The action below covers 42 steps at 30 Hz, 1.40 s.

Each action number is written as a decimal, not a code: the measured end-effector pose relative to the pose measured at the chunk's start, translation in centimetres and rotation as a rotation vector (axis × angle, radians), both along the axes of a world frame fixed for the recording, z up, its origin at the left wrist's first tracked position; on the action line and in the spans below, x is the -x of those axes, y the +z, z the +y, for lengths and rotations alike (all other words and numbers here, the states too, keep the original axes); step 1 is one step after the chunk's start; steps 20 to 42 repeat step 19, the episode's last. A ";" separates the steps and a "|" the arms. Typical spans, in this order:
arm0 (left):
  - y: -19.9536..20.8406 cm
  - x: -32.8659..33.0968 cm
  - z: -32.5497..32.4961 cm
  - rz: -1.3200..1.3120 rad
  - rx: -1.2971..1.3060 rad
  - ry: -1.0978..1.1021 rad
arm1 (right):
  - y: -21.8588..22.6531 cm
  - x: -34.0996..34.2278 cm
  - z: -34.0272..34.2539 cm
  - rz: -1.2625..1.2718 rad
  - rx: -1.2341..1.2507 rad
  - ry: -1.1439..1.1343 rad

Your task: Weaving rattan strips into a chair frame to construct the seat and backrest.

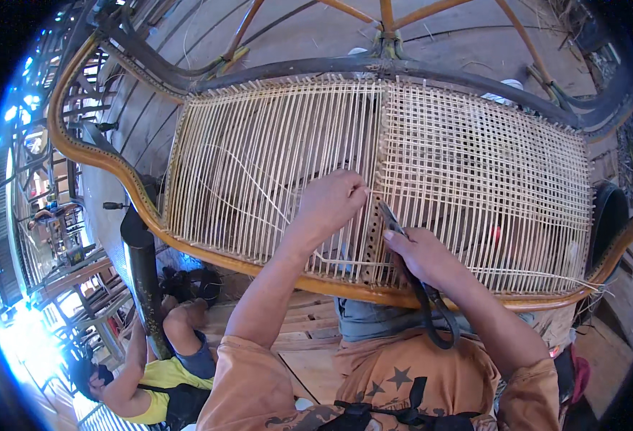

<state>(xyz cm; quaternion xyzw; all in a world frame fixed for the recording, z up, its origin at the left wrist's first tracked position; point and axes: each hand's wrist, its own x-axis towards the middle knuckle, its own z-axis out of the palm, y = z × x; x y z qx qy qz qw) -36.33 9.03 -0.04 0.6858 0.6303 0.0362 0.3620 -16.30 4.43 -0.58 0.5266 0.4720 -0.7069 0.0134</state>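
Note:
A curved wooden frame lies across in front of me, with pale cane strands strung over it. Its left panel has strands running mostly one way, with a few loose ones curling across them. The right panel is woven in an open criss-cross. Between the panels runs a middle bar with a row of holes. Beside that bar, my left hand is closed in a pinch over the left panel; what its fingertips hold is hidden. My right hand grips black-handled scissors, blades pointing up toward the bar.
Dark curved supports and brown wooden legs stand beyond the frame. A dark post rises at the near left, by a seated person in a yellow top. A loose cane end sticks out at the right edge.

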 end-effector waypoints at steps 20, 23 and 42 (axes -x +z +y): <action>-0.1 0.2 -0.4 -0.051 0.072 0.108 | 0.4 2.6 2.3 -0.072 0.024 0.029; -0.1 0.2 -0.4 -0.051 0.072 0.108 | 0.4 2.6 2.3 -0.072 0.024 0.029; -0.1 0.2 -0.4 -0.051 0.072 0.108 | 0.4 2.6 2.3 -0.072 0.024 0.029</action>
